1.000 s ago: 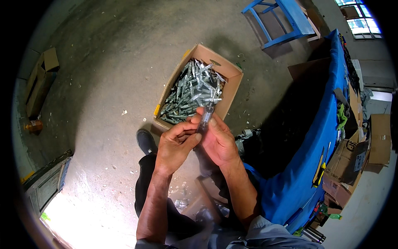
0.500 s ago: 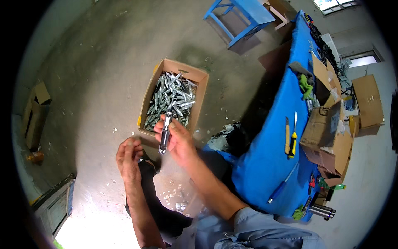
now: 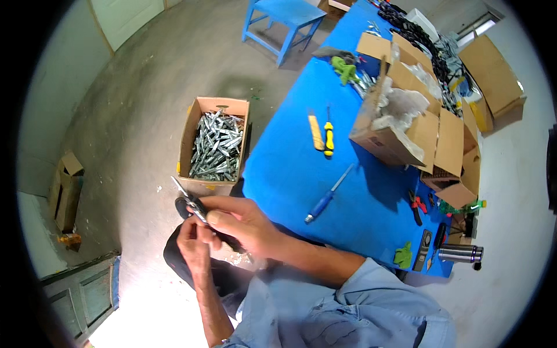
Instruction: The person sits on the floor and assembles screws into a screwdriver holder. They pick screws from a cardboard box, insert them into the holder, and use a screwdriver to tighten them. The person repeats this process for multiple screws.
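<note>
My right hand (image 3: 246, 227) is closed around a slim silver-and-black metal piece (image 3: 196, 205), whose thin pointed end sticks out toward the upper left. Against the underside of this piece, the bent fingers of my left hand (image 3: 195, 246) are pinched. My right hand hides its lower end. Beyond both hands, an open cardboard box (image 3: 223, 188) stands on the floor, heaped with slender silver metal pieces (image 3: 214, 148).
At the right stands a table under a blue cloth (image 3: 284, 145). It bears a yellow-black screwdriver (image 3: 329, 139), a wooden-handled tool (image 3: 316, 133), a blue-handled screwdriver (image 3: 321, 206), pliers (image 3: 416, 209), a steel flask (image 3: 458, 253) and open cartons (image 3: 383, 139). A blue stool (image 3: 290, 13) stands farther off.
My view has swung toward the table. The metal piece has been turned, its pointed end now to the upper left, and drawn nearer my body. My left hand has come to it from apart.
</note>
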The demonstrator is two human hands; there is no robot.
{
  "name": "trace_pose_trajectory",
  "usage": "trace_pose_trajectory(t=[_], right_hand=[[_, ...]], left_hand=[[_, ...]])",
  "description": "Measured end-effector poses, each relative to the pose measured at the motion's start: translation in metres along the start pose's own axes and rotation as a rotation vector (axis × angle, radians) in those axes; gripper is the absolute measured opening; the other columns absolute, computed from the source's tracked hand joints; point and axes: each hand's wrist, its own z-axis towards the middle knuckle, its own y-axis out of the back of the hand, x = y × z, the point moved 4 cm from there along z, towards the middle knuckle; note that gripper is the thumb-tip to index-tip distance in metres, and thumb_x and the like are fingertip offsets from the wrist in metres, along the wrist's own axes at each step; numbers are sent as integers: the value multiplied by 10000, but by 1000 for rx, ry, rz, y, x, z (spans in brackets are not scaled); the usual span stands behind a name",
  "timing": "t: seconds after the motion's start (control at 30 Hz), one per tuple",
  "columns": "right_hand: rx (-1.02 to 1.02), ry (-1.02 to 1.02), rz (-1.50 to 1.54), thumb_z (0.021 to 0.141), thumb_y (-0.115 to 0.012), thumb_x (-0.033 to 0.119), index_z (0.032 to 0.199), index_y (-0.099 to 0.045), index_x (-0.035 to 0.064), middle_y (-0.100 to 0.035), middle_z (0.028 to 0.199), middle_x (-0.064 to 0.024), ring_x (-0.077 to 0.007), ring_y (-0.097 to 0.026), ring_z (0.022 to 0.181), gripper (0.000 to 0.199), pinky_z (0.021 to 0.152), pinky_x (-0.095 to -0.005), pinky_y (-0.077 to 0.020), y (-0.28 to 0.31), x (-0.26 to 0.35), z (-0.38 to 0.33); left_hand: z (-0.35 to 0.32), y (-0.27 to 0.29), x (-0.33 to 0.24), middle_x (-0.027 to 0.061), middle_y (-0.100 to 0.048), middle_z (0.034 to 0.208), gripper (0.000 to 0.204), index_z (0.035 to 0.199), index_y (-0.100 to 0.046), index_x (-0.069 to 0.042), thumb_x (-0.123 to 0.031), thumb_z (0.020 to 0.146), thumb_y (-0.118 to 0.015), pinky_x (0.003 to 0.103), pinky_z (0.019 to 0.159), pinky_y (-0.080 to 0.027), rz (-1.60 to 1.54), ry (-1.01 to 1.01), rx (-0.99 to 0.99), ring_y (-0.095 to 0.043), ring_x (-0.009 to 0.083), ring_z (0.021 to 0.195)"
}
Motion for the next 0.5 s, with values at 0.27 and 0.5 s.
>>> trace_pose_trajectory(t=[0.27, 0.5], right_hand=[[-389, 69, 196, 1089, -521, 241, 1350, -595, -44, -662, 1031, -75, -145, -621, 894, 393, 815, -299, -519, 84, 42, -161], [-527, 106, 415, 1079, -506, 240, 1377, -573, -25, -663, 1020, -65, -133, -626, 840, 405, 676, -252, -524, 170, 42, -226]], left_hand=[[-75, -158, -52, 145, -735, 966, 296, 1094, -718, 17, -95, 846, -834, 339, 656, -558, 554, -521, 314, -712, 248, 783], [-86, -232, -49, 146, -666, 1003, 331, 1145, -693, -35, -192, 874, -799, 442, 776, -534, 1015, -801, 394, -655, 356, 936]])
